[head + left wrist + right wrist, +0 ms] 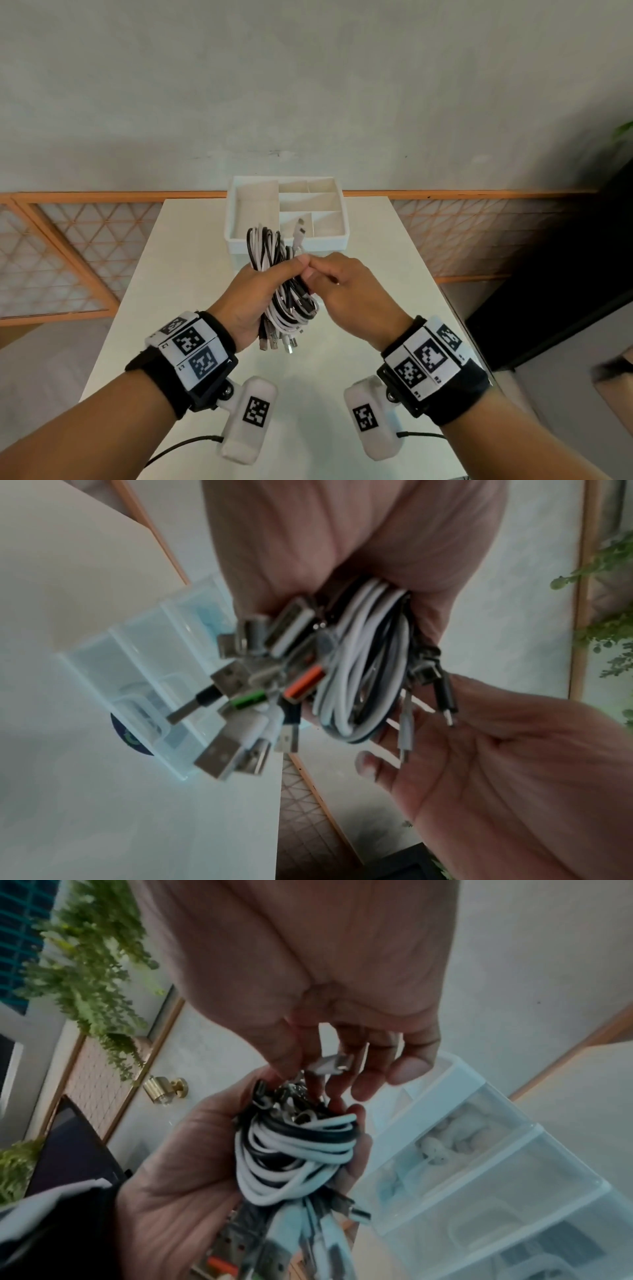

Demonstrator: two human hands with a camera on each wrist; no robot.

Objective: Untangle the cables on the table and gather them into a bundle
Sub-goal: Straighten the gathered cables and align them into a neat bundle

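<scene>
Above table [212, 240], left hand [246, 298] gripping cable bundle [291, 308], plugs blurred

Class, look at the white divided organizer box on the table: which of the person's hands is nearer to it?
Right, narrowly. The right hand works at the cable bundle just below the organizer box's front wall; the left hand grips the bundle, lower and further left.

Cable bundle [279, 274] mid-section hidden w/in left hand [250, 298] grip.
</scene>
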